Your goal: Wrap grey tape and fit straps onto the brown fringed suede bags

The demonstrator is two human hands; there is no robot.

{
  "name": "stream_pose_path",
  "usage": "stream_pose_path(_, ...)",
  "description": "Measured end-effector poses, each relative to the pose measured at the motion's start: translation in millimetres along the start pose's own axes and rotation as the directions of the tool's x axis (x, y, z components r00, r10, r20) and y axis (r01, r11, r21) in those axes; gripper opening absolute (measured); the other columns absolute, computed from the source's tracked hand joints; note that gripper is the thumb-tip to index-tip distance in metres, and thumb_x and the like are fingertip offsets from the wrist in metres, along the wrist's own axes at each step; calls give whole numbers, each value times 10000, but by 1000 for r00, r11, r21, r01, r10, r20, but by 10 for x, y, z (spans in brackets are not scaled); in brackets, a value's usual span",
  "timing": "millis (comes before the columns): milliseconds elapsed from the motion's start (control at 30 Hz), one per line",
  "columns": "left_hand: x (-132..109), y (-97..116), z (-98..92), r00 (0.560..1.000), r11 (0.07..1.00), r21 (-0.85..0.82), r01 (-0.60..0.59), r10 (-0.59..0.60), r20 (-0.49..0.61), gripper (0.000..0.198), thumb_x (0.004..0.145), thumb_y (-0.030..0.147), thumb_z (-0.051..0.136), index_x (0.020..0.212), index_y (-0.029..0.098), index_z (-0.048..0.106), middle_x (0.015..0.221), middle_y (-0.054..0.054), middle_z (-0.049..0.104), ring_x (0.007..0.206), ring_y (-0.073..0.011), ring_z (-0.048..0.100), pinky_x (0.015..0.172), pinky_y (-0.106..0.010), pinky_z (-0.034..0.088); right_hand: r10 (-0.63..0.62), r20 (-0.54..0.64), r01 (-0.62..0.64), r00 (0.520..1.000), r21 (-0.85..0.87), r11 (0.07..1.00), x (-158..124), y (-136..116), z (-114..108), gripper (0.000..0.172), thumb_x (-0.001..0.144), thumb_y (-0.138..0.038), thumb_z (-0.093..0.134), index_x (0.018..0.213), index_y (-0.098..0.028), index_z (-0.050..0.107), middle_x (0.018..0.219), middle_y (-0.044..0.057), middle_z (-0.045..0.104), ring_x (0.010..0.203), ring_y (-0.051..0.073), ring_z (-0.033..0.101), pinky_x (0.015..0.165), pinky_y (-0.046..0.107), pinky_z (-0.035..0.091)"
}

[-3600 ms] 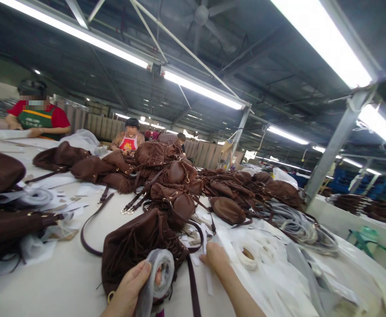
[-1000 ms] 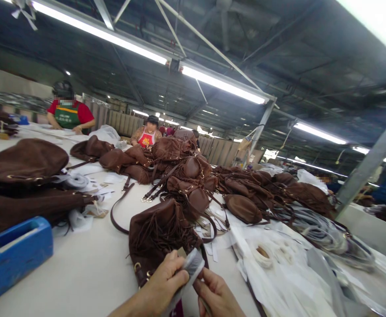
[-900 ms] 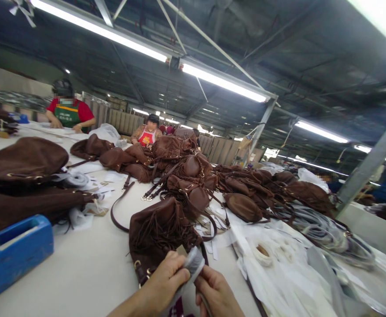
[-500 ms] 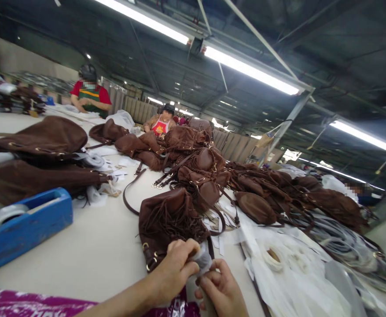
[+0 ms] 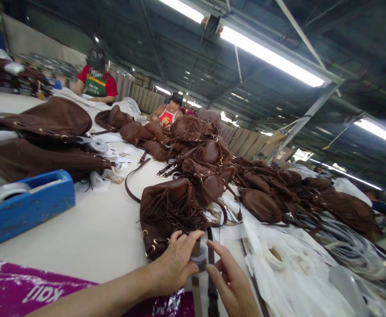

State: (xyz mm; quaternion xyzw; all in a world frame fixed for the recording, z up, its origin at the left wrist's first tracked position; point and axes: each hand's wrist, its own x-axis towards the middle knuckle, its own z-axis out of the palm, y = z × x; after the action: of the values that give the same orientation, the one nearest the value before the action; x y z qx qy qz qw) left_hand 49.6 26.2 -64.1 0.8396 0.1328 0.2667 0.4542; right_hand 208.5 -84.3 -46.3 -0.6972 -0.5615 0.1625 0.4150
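Observation:
A brown fringed bag with gold-coloured rings lies in front of me on the table. At its lower right is a translucent greyish wrapping, apparently around part of a strap; exactly what it covers I cannot make out. My left hand is at the wrapping's left side, thumb and fingers apart; whether it touches is unclear. On the other side, my right hand has its fingers spread, close to the wrapping and a dark brown strap. Under my left forearm lies a purple printed plastic bag.
A blue tape dispenser stands at the left, below more brown bags. Piled brown bags fill the middle and right. White sheet material lies at the right. Two people work across the table.
Both hands have opened from a pinch on the wrapping, their fingers now spread apart. The view has shifted slightly, showing more of the purple bag.

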Motion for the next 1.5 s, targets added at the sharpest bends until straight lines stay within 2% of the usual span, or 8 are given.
stream_pose_path(200, -10, -48, 25, 1000, 998, 62, -15, 14, 17, 719, 752, 110, 533, 1414, 195, 267, 1389, -128, 467, 1275, -287, 402, 1132, -500, 104, 72, 244, -92, 967, 71, 993, 165, 54, 55, 525, 756, -259, 606, 1278, -215, 580, 883, 19, 655, 575, 140, 525, 577, 270, 450)
stream_pose_path(333, -15, -50, 63, 1000, 989, 149, 16, -20, 20, 708, 750, 131, 564, 1408, 182, 308, 1264, -121, 570, 1176, -293, 488, 1121, -499, 142, 42, 248, -57, 968, 53, 997, 72, 185, 107, 571, 773, -217, 579, 1340, -210, 511, 822, 19, 671, 601, 163, 568, 583, 272, 452)
stream_pose_path(600, 40, -98, 79, 994, 956, 294, 16, -45, 95, 825, 746, 156, 611, 1482, 173, 236, 1007, -76, 637, 989, -267, 545, 1103, -504, 202, -117, 281, 104, 953, 60, 993, -22, 229, 162, 223, 830, -126, 502, 998, -237, 601, 925, 32, 705, 831, 200, 651, 739, 258, 471)
stream_pose_path(733, 21, -93, -41, 976, 958, 275, -79, 18, 216, 866, 739, 115, 608, 1484, 224, 180, 1146, -76, 599, 1088, -257, 511, 1119, -493, 188, -151, 282, 145, 948, 43, 989, -10, 264, 155, 214, 830, -119, 501, 995, -232, 578, 918, 25, 693, 831, 188, 647, 736, 241, 467)
stream_pose_path(1000, 9, -37, -63, 976, 869, 480, -118, 13, 217, 131, 808, 159, 637, 928, 192, 596, 1202, -69, 545, 1098, -246, 455, 979, -406, 343, -173, 226, 165, 959, 52, 985, -55, 347, 176, 201, 833, -94, 488, 964, -235, 547, 855, -6, 662, 779, 157, 623, 712, 221, 457)
stream_pose_path(1300, 60, -26, -7, 985, 865, 483, -139, 71, 156, 90, 870, 143, 562, 885, 214, 616, 923, -11, 641, 990, -219, 433, 921, -413, 257, -163, 191, 173, 968, -36, 984, 47, 284, 88, 189, 804, -88, 549, 937, -222, 533, 723, -39, 596, 629, 138, 561, 612, 226, 455)
stream_pose_path(1400, 129, 65, -68, 992, 903, 423, -78, 28, 124, 128, 832, 106, 556, 871, 220, 598, 896, 4, 616, 967, -201, 426, 938, -402, 239, -260, 138, 273, 956, -86, 958, 45, 228, -35, 329, 832, -87, 515, 1138, -209, 508, 868, 14, 652, 668, 143, 603, 659, 243, 510)
stream_pose_path(1500, 210, 168, -178, 990, 946, 311, 88, -118, 80, 85, 802, 124, 538, 743, 182, 518, 849, 5, 552, 943, -189, 426, 899, -363, 272, -462, 84, 466, 883, -266, 844, -26, 177, -180, 481, 857, -49, 424, 1308, -212, 447, 1229, 122, 600, 957, 183, 639, 835, 295, 529)
